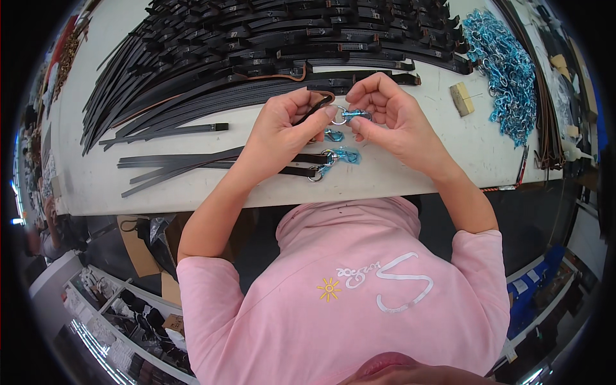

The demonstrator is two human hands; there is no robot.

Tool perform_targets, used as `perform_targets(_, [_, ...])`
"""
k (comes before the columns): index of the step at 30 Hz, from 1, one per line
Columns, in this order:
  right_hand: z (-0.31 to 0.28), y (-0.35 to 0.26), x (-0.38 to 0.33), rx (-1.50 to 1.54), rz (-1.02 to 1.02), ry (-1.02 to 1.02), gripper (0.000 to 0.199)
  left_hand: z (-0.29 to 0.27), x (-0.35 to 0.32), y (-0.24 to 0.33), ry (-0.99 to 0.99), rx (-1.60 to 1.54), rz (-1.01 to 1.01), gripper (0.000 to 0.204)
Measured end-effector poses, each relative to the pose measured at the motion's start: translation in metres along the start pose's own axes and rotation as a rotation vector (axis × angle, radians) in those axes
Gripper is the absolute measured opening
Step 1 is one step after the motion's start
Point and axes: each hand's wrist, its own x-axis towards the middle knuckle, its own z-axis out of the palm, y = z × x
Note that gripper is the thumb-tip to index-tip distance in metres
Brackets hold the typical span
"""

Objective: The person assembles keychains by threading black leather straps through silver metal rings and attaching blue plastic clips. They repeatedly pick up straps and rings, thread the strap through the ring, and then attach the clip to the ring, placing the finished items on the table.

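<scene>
Above the table's near side, my left hand (277, 131) is closed on the end of a dark leather strap (330, 97), whose brown-edged tip curls up over the fingers. My right hand (399, 122) pinches a metal snap hook (354, 115) in blue film. The hook's round ring (336, 117) sits at my left thumb and fingertips; whether the strap passes through it I cannot tell. Just below my hands lie more film-covered snap hooks (347, 156), with metal rings at the ends of black straps (192, 160) lying to the left.
Rows of black straps (269, 45) cover the far side of the white table (167, 192). At the right is a heap of blue-wrapped snap hooks (500, 70), with a small yellowish block (461, 99) beside it. A red pen-like tool (522, 165) lies near the right edge.
</scene>
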Motion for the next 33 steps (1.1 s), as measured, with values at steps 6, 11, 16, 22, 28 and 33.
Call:
perform_targets(6, [-0.012,-0.010,0.003,0.249,0.238,-0.128,0.021,-0.001,-0.002,-0.008,0.082,0.383,0.290,0.013])
perform_targets(11, [-0.019,-0.006,0.003,0.197,0.152,-0.082,0.014,0.004,-0.009,0.004,0.077,0.465,0.341,0.015])
perform_targets(16, [-0.016,-0.005,-0.003,-0.007,-0.190,0.076,0.013,-0.004,-0.009,0.002,0.135,0.659,0.390,0.026])
perform_targets(22, [0.000,-0.010,-0.006,-0.466,-0.369,0.071,0.021,0.000,-0.006,-0.013,0.160,0.854,0.558,0.040])
perform_targets(28, [0.000,-0.009,-0.005,-0.509,-0.366,0.071,0.021,-0.002,-0.009,-0.007,0.137,0.872,0.526,0.041])
perform_targets(33, [0.006,-0.010,-0.006,-0.562,-0.398,0.049,0.020,0.000,-0.009,-0.010,0.165,0.991,0.531,0.029])
